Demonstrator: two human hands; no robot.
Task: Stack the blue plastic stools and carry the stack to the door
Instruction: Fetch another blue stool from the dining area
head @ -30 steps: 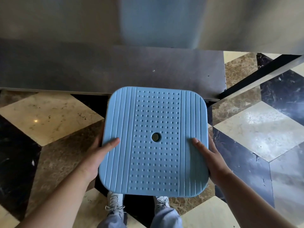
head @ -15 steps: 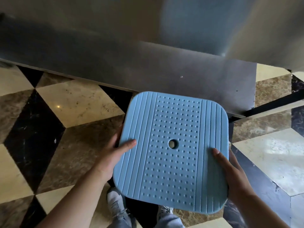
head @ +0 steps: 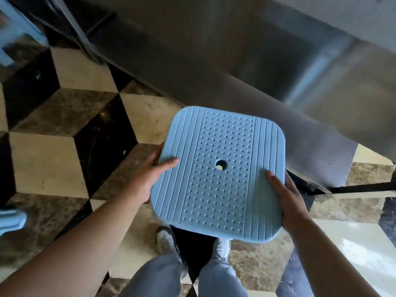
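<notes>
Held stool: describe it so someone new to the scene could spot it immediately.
Start at the patterned marble floor beside the dark metal panel. Above the person's shoes, both hands grip a pale blue square seat: left hand, right hand. This stool shows its dotted top with a centre hole, unlike the blurred blue pieces at the left edge.

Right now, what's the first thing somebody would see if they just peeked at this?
A square light-blue plastic stool seat with raised dots and a round centre hole fills the middle, gripped at its sides by the left hand and right hand. Beneath lies a cube-patterned marble floor, with grey-white shoes under the seat.
</notes>
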